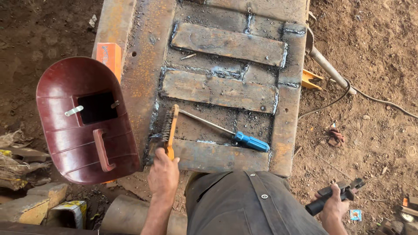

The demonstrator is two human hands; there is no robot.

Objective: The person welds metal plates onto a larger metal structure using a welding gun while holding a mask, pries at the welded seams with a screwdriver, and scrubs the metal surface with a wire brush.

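The left hand [163, 174] is closed around the orange handle of a wire brush [170, 127], whose bristles rest on the rusty welded steel plate [143, 65] near its lower-left corner. A blue-handled screwdriver [230, 132] lies on the plate just right of the brush. A red welding shield [85, 119] rests at the plate's left edge. The right hand [334, 208], well right of the plate, grips a black electrode holder [335, 195], fingers wrapped tight.

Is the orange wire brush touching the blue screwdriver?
Apart. The head view shows a strip of rusty steel plate between the orange-handled wire brush in the left hand and the blue-handled screwdriver's metal tip.
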